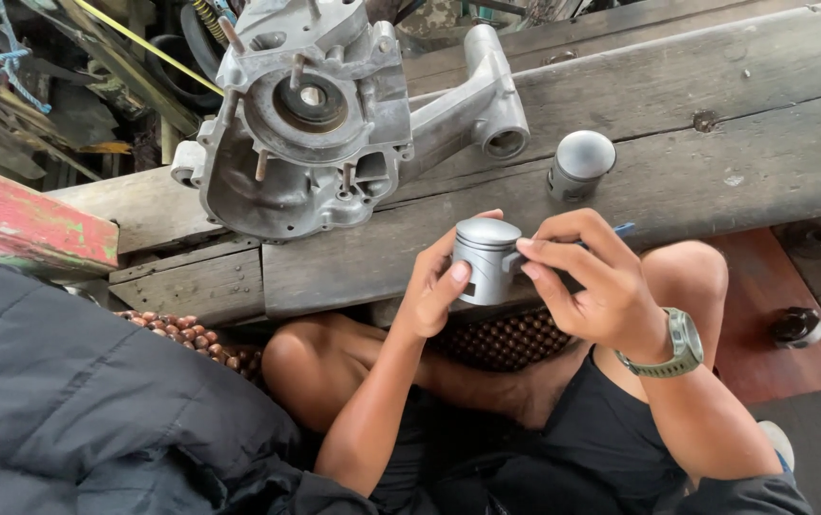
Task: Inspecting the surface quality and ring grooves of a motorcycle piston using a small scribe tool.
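Mid-frame, the left hand [434, 291] grips a piston [483, 259] while the right hand [590, 281] pinches what may be its pin; loose fingers could drop it off the bench [716, 181].

I sit at a low workbench [677, 143] of weathered grey wooden planks, cracked and stained, with a rusty bolt head [705, 121] sunk into one board. To my left lies a worn red-painted plank [29, 224] with flaking green patches. Beyond the bench, a dim clutter of cables [10, 67] and scrap fills the background. A reddish-brown floor [773, 315] shows below, under soft, even daylight.
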